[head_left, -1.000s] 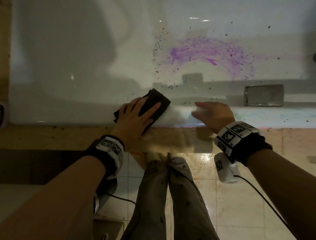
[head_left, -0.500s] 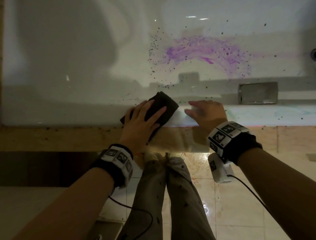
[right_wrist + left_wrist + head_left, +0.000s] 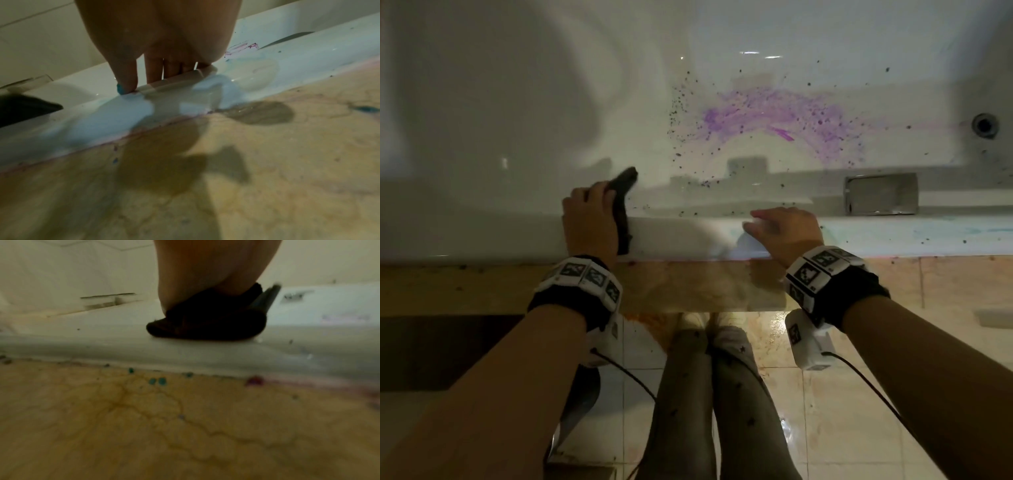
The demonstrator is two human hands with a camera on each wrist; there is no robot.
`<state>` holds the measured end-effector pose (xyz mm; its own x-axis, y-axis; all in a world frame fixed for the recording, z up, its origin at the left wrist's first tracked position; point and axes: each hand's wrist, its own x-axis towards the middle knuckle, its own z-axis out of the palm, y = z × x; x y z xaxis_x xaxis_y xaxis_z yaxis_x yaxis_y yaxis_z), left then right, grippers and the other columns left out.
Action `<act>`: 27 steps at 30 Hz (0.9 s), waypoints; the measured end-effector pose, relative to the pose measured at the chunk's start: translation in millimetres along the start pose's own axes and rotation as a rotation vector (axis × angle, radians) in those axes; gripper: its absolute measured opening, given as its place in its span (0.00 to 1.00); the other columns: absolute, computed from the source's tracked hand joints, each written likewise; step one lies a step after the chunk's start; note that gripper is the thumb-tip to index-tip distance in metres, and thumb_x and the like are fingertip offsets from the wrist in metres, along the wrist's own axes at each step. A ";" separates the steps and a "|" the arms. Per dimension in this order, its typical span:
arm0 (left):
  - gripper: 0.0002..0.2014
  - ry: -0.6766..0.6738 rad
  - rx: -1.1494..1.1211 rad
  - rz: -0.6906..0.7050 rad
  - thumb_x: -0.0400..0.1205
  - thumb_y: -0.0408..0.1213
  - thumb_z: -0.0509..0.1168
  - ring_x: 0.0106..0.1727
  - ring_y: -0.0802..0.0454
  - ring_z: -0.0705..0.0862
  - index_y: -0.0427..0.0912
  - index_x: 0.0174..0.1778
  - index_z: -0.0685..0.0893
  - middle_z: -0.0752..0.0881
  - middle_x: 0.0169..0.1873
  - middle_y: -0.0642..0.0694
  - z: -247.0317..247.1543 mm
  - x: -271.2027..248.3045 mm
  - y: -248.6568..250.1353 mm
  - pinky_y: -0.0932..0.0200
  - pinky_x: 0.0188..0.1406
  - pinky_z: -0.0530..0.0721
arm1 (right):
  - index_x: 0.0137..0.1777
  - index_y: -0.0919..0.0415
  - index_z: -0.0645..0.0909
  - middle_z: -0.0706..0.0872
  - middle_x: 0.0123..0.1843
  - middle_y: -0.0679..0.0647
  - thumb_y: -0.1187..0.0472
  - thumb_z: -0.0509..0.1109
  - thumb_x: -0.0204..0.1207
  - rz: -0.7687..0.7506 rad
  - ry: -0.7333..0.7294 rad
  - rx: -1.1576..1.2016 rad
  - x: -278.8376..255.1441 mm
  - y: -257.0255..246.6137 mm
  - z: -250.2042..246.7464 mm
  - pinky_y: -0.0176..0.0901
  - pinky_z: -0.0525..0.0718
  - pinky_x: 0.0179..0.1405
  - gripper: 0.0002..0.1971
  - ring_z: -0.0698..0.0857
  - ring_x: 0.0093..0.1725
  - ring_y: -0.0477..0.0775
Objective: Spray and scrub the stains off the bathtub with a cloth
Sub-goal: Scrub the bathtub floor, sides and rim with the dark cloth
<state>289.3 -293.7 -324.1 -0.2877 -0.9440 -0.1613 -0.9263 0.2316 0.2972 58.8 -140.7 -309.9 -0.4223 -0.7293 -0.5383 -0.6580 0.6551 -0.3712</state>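
The bathtub [image 3: 517, 102] is glossy white. Beyond the right hand [image 3: 787, 233], a purple smear [image 3: 774, 116] arcs across its floor, peppered with black specks [image 3: 681, 102]. The cloth [image 3: 621, 205] under the left hand [image 3: 589, 222] is black. Both wristbands [image 3: 822, 274] are black with white tags printed in black square patterns. The ledge [image 3: 722, 284] below both hands is veined yellow-tan, dotted teal. The right thumbnail [image 3: 121, 89] is teal. The rim [image 3: 928, 236] right of the right hand shows faint blue streaks.
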 end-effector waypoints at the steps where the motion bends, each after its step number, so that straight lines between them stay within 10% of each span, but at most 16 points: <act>1: 0.18 0.052 -0.059 0.007 0.88 0.37 0.51 0.63 0.38 0.72 0.35 0.69 0.75 0.76 0.64 0.35 -7.3 -3.8 5.4 0.53 0.65 0.67 | 0.67 0.51 0.79 0.81 0.68 0.52 0.43 0.62 0.78 -0.005 0.013 0.011 1.0 1.0 1.9 0.49 0.64 0.74 0.21 0.74 0.70 0.54; 3: 0.16 0.042 -0.165 0.162 0.86 0.38 0.55 0.62 0.45 0.74 0.39 0.67 0.78 0.77 0.63 0.43 -12.0 -18.7 15.8 0.65 0.67 0.64 | 0.65 0.52 0.81 0.83 0.66 0.52 0.43 0.62 0.78 -0.031 0.069 0.014 1.4 1.9 5.8 0.50 0.66 0.73 0.21 0.77 0.68 0.54; 8: 0.23 -0.238 0.131 0.711 0.84 0.45 0.48 0.76 0.39 0.63 0.51 0.76 0.62 0.65 0.76 0.39 19.5 -68.2 13.5 0.37 0.74 0.66 | 0.66 0.51 0.79 0.83 0.66 0.51 0.43 0.59 0.79 -0.067 0.079 -0.042 0.9 4.8 8.3 0.47 0.65 0.72 0.21 0.77 0.67 0.53; 14: 0.26 -0.224 0.249 0.708 0.83 0.46 0.46 0.78 0.43 0.57 0.50 0.80 0.56 0.59 0.78 0.41 17.2 -60.1 2.4 0.42 0.79 0.54 | 0.72 0.49 0.73 0.78 0.71 0.49 0.44 0.56 0.81 -0.117 -0.006 -0.040 -1.9 11.0 2.2 0.46 0.60 0.74 0.22 0.72 0.71 0.52; 19: 0.38 -0.200 0.281 0.494 0.73 0.32 0.73 0.73 0.33 0.69 0.43 0.78 0.65 0.70 0.72 0.30 8.3 -44.0 -20.9 0.31 0.74 0.54 | 0.73 0.49 0.71 0.75 0.73 0.48 0.46 0.55 0.83 -0.154 -0.026 -0.015 -3.7 15.1 -0.4 0.43 0.55 0.74 0.21 0.69 0.73 0.51; 27: 0.19 -0.063 0.379 0.125 0.85 0.31 0.59 0.75 0.29 0.64 0.35 0.73 0.74 0.67 0.74 0.29 -26.4 -4.8 -84.7 0.32 0.76 0.49 | 0.71 0.48 0.73 0.78 0.70 0.47 0.44 0.55 0.82 -0.168 0.063 -0.068 0.0 17.1 11.5 0.44 0.56 0.72 0.21 0.72 0.70 0.51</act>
<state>375.5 -315.0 -323.6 -0.4073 -0.8896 -0.2068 -0.9040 0.4249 -0.0478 54.7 -127.3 -324.9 -0.3394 -0.8398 -0.4238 -0.7626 0.5094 -0.3987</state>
